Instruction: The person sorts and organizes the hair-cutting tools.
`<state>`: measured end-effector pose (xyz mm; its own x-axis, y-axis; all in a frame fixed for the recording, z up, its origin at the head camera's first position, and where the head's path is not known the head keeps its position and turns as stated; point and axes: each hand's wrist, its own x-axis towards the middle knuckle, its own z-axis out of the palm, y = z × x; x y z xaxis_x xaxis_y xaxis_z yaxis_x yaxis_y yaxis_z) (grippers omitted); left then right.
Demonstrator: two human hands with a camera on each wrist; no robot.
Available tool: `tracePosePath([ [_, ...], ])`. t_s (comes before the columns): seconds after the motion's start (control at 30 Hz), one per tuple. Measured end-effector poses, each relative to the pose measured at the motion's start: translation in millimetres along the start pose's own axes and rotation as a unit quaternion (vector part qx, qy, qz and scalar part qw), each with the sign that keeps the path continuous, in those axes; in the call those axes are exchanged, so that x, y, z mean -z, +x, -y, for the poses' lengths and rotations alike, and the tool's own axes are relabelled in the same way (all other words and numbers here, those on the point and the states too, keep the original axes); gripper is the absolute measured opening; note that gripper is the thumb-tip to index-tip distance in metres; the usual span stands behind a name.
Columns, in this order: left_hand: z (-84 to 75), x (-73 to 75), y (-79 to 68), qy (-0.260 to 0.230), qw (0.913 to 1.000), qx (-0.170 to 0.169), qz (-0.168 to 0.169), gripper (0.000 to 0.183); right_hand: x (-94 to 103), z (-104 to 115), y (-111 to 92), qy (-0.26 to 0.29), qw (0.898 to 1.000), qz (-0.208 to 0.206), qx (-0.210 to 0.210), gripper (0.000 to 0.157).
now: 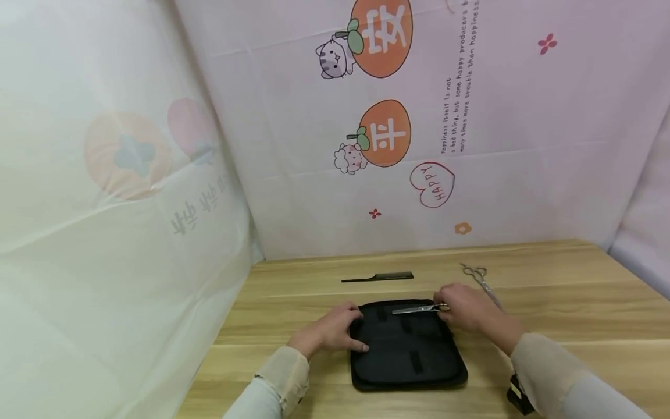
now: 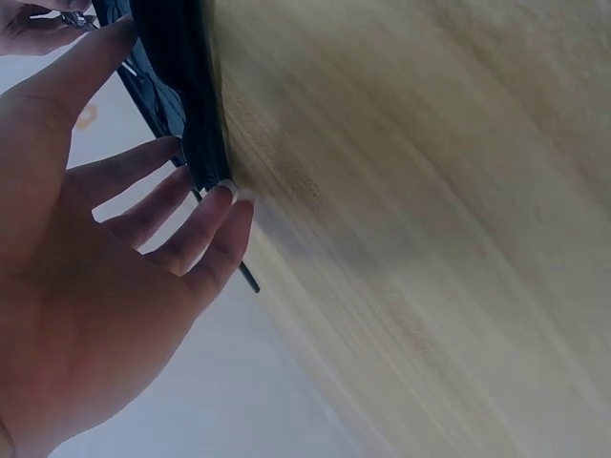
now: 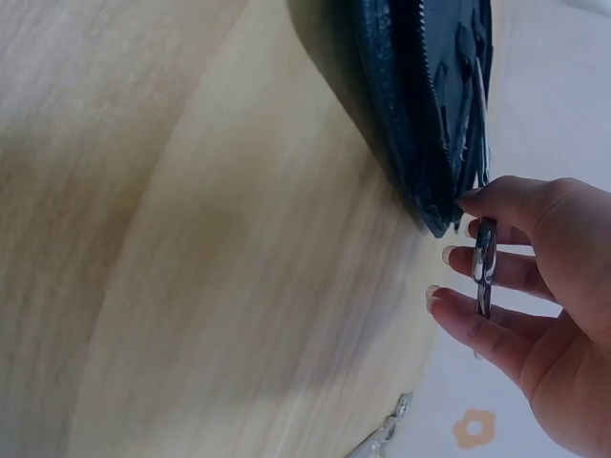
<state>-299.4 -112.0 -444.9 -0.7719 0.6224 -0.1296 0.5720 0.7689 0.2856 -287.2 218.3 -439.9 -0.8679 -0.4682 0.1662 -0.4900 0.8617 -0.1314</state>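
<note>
A black zip case [image 1: 387,369] lies unfolded on the table, with dark straps across its inside. My right hand [image 1: 463,305] pinches silver scissors [image 1: 416,309] near the finger rings, between thumb and fingers. Their blades point left over the upper part of the case; the right wrist view shows the scissors' handle [image 3: 485,258] edge-on. At the case's left edge, my left hand [image 1: 337,329] rests with the thumb on top and extended fingers touching the rim. In the left wrist view the left hand's [image 2: 105,248] fingers are spread along that edge.
Behind the case, a black tail comb [image 1: 395,276] lies on the wooden table [image 1: 293,285]. A second pair of scissors [image 1: 487,286] lies behind the right hand. A dark object [image 1: 518,397] shows beside the right sleeve. Printed cloth [image 1: 293,203] hangs at the back.
</note>
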Motion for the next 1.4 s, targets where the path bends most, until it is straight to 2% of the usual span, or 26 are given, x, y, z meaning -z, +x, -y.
tracePosePath([
  [0.2,-4.4,2.4,4.8,0.002,0.9998,0.017,0.005,0.074,-2.0,2.6,3.8,0.012,1.000,0.001,0.012,0.008],
  [0.77,-6.2,-2.1,4.9,0.011,0.9998,0.018,0.008,0.073,-7.9,15.4,13.1,-0.010,1.000,0.001,-0.007,0.008],
  [1.23,-0.9,-1.9,4.2,-0.007,0.9994,0.034,0.005,0.073,-15.6,23.9,28.0,-0.020,0.999,-0.015,0.023,0.008],
  [1.4,-1.5,-1.6,3.8,-0.006,0.9994,0.034,0.005,0.073,-19.6,24.8,29.8,-0.020,0.998,-0.033,0.043,0.011],
])
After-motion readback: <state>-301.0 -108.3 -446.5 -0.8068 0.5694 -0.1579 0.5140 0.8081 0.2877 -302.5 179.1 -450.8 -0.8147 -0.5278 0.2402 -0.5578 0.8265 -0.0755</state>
